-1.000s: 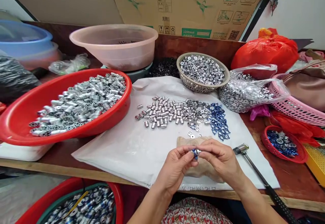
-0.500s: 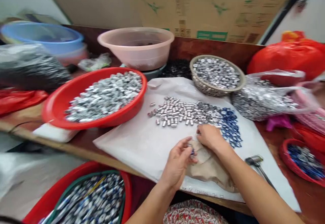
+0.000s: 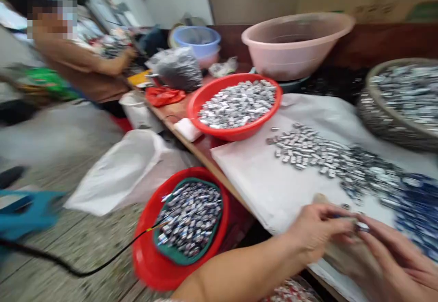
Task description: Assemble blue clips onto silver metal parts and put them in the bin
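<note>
1. Bright, even indoor light; shadows are faint and soft, with no visible lamp.
2. The top-left corner is washed out.
3. Motion blur softens the whole frame, worst on the floor (image 3: 65,242) and red basin (image 3: 143,256).
4. The left hand (image 3: 313,233) and right hand (image 3: 393,265) are also soft.
5. Wide-angle distortion stretches the basket (image 3: 397,110) at the right edge.

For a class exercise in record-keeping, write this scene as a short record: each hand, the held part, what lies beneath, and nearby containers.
Left hand: holds small blue-and-silver metal part
Right hand: fingertips on same part
Beneath: crumpled tan sheet on white paper sheet
Nearby: round red plastic basin of silver metal cylinders
</note>
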Demonstrator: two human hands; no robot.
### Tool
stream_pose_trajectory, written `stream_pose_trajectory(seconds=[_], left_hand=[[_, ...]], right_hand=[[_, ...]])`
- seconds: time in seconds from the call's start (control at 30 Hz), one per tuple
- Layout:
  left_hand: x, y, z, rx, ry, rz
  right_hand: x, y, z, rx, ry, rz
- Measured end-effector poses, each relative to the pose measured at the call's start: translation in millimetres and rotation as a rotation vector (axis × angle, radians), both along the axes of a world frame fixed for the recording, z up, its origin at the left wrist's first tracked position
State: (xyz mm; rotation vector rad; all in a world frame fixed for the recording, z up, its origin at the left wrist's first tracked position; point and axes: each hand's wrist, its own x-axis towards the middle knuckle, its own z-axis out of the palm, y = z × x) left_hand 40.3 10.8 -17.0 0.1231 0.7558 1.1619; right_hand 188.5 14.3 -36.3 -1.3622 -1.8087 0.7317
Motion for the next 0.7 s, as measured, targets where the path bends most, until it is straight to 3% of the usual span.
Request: stream_pose_trajectory(seconds=[0.07,0.27,0.4,0.7], left_hand=[[-6,-4,4.4,0.011,0.011,-0.036],[-14,-4,6.9,-0.017,0.009,-0.147],[-12,-9,13.5,-0.001,0.022,-0.159],[-13,-12,13.3,0.042,0.024,-0.17]], right_hand=[[-9,-8,14.5,0.085,0.018,0.022],[-16,-9,32.1,-0.231,0.327,-0.119],[-18,-13,36.2,-0.331,0.482,-0.157],[-17,-17,33.1,-0.35,0.56,-0.123]])
